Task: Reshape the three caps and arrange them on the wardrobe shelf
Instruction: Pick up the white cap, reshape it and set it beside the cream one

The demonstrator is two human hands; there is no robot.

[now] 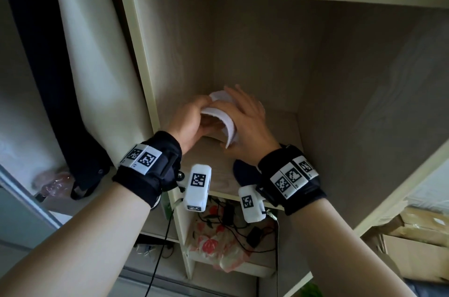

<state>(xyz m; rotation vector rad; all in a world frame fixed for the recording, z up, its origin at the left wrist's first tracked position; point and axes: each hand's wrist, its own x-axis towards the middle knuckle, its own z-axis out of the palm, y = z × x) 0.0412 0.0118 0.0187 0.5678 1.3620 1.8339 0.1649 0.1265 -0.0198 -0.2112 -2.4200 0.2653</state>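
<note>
Both hands reach into the wardrobe compartment and hold a white cap (pixel 224 115) over the wooden shelf (pixel 279 126). My left hand (pixel 192 122) grips the cap's left side, with fingers curled under its brim. Resting on the cap's right side and top is my right hand (pixel 245 122), its fingers spread over the crown. A dark cap (pixel 244 174) lies on the shelf near the front edge, partly hidden under my right wrist. I see no third cap.
A white rolled mat (pixel 97 58) leans left of the compartment's side panel. Dark clothing (pixel 48 78) hangs further left. Below the shelf lie a floral bag (pixel 213 245) and black cables. Cardboard boxes (pixel 418 248) sit at the lower right.
</note>
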